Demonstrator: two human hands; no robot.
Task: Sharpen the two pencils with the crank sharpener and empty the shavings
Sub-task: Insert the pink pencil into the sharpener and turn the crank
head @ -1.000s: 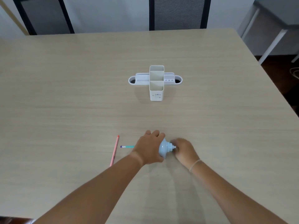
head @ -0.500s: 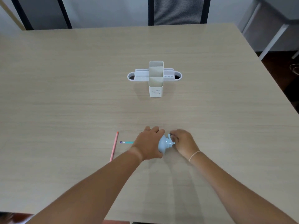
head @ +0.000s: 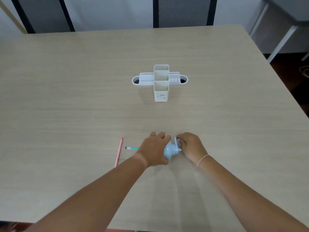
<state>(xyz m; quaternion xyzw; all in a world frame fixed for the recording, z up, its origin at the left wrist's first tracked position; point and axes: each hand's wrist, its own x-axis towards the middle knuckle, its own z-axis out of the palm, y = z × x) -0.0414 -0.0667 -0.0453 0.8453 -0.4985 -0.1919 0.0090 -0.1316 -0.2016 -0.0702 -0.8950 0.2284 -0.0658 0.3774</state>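
A small light-blue crank sharpener (head: 169, 151) rests on the wooden table (head: 66, 97) near me. My left hand (head: 154, 149) covers its body and grips it. My right hand (head: 190, 145) pinches the crank handle on the sharpener's right side, with the handle turned upward. A teal pencil (head: 132, 148) with a purple end sticks out leftward from under my left hand; its tip is hidden inside the sharpener. A pink pencil (head: 119, 152) lies loose on the table further left, running near to far.
A white desk organiser (head: 161, 96) with tall square cups and low side trays stands mid-table beyond my hands. Two dark chairs (head: 182, 10) sit behind the far edge. A grey side table (head: 284, 22) stands at the right.
My right hand has swung the crank handle around to point upward. The left hand stays clamped on the sharpener, and the camera view has shifted slightly.
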